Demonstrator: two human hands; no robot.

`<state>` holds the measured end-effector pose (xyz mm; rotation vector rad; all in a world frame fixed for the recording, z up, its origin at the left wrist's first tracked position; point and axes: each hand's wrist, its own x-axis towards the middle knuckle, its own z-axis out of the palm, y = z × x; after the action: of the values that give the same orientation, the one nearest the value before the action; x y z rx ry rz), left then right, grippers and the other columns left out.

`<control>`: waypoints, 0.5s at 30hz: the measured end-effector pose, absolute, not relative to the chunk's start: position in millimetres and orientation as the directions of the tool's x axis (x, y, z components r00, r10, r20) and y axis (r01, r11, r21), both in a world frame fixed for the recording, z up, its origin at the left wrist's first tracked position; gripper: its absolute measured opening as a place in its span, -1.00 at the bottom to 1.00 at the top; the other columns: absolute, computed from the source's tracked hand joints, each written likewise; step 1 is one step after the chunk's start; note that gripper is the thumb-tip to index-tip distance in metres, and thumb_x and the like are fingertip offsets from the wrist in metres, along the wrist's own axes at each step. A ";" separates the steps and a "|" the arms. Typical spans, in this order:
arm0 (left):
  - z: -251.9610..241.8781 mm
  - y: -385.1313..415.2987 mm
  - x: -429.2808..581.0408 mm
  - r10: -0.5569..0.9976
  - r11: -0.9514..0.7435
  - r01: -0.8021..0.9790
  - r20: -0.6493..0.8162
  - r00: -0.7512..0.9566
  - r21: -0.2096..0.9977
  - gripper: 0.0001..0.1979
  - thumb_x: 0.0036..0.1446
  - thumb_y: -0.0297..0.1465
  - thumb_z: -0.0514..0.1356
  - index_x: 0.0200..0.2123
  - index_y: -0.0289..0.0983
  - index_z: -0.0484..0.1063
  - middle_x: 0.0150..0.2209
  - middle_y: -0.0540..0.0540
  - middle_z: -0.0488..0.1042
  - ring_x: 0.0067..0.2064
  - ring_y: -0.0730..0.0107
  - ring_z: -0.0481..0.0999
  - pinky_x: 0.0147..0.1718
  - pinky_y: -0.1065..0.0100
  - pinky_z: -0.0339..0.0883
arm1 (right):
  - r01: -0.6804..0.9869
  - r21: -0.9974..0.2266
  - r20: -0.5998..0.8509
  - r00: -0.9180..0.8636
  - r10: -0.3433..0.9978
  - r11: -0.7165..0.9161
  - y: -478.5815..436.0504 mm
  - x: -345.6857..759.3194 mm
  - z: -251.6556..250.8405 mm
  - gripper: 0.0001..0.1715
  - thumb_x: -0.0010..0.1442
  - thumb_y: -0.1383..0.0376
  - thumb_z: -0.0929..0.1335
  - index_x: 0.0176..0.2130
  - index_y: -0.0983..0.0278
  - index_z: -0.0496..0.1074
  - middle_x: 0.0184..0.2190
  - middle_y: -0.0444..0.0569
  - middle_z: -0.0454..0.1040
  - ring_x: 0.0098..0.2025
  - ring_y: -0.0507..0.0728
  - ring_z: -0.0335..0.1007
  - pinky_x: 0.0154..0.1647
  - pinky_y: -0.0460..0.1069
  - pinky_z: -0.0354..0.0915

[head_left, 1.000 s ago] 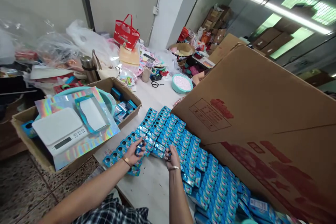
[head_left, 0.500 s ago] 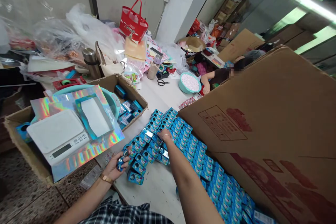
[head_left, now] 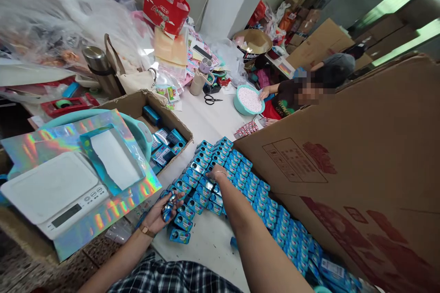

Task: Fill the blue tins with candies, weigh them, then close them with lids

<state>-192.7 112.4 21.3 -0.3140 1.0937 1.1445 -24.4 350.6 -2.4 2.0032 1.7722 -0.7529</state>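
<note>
My left hand (head_left: pixel 158 216) is palm up, its fingers curled round several small round blue-and-silver pieces (head_left: pixel 167 212); their exact kind is unclear. Rows of small blue boxes (head_left: pixel 196 198), with dark round openings and printed labels, cover the table below and beyond it. Over the middle of these rows, my right hand (head_left: pixel 217 173) reaches down with its fingers drawn together on the box tops. Whatever its fingertips hold is hidden. Some boxes nearby show a shiny blue round top in place of the dark opening.
At left, a cardboard box (head_left: pixel 172 121) holds blue boxes and a teal basin, with a white scale (head_left: pixel 51 192) on top. A large carton (head_left: pixel 343 160) walls off the right. Scissors (head_left: pixel 212 100) and a bowl of white pieces (head_left: pixel 250 100) lie farther back, near another person.
My view has shifted slightly. My right hand stays over much the same boxes, and my left hand still holds the round pieces, its fingers a little more extended. The other person's hand now reaches the bowl.
</note>
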 end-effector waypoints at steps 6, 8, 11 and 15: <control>19.7 101.9 -199.0 0.699 0.409 -0.886 -0.700 0.149 0.220 -0.76 0.34 -0.37 -0.02 -0.15 -0.23 0.43 -0.28 -0.07 0.54 -0.21 0.22 0.58 -0.54 0.45 0.30 | 0.896 -0.357 -0.592 0.000 0.806 -0.263 320.8 1.8 8.5 -0.54 -0.13 0.01 0.51 -0.57 0.27 0.34 -0.55 0.00 0.44 -0.40 0.16 0.42 -0.47 -0.05 0.19; 17.4 95.0 -205.3 0.725 0.401 -0.875 -0.678 0.122 0.272 -0.79 0.31 -0.37 0.01 -0.13 -0.24 0.42 -0.26 -0.10 0.54 -0.23 0.24 0.57 -0.53 0.45 0.31 | 0.816 -0.485 -0.594 -0.044 0.803 -0.314 307.6 20.5 13.4 -0.46 0.01 -0.15 0.38 -0.46 0.27 0.37 -0.59 -0.08 0.40 -0.53 0.06 0.32 -0.56 -0.09 0.15; 13.3 90.0 -212.9 0.754 0.435 -0.784 -0.655 0.048 0.442 -0.84 0.25 -0.33 0.09 -0.17 -0.26 0.39 -0.28 -0.10 0.51 -0.34 0.37 0.51 -0.57 0.49 0.25 | 0.685 -0.627 -0.563 -0.069 0.823 -0.371 294.7 49.5 17.7 -0.34 0.09 -0.25 0.21 -0.26 0.27 0.36 -0.53 -0.12 0.40 -0.60 -0.01 0.21 -0.61 -0.12 0.11; 8.0 103.0 -216.4 0.749 0.526 -0.598 -0.662 -0.012 0.605 -0.76 0.15 -0.20 0.15 -0.29 -0.28 0.37 -0.34 -0.05 0.44 -0.59 0.60 0.22 -0.67 0.51 -0.03 | 0.600 -0.697 -0.511 -0.030 0.859 -0.394 293.0 68.5 11.2 -0.37 0.03 -0.22 0.27 -0.27 0.28 0.33 -0.52 -0.13 0.38 -0.60 0.00 0.19 -0.61 -0.12 0.10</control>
<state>-216.4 103.0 8.0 0.1607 1.1664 1.0733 68.5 293.0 11.2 2.3536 1.8386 -1.6513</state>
